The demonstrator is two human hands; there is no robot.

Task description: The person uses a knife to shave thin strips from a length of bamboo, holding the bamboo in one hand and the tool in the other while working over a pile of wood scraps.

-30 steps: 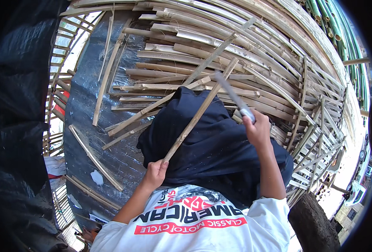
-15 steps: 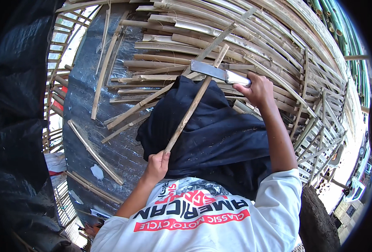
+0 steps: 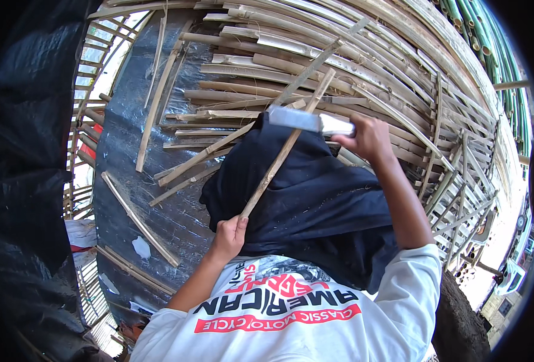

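Left hand [image 3: 229,232] at lower centre grips bottom end of bamboo strip [image 3: 285,151], fingers wrapped tight; strip slants up across dark cloth [image 3: 315,205] (draped over lap). Right hand [image 3: 366,136] clenched on knife [image 3: 306,119], blade across strip mid-frame. Risk: blade skids down strip toward left fingers

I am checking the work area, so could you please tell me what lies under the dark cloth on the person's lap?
The dark cloth drapes over the lap and hides whatever is beneath it. Past its edges show bamboo slats and a black sheet. On top, the bamboo strip crosses it.
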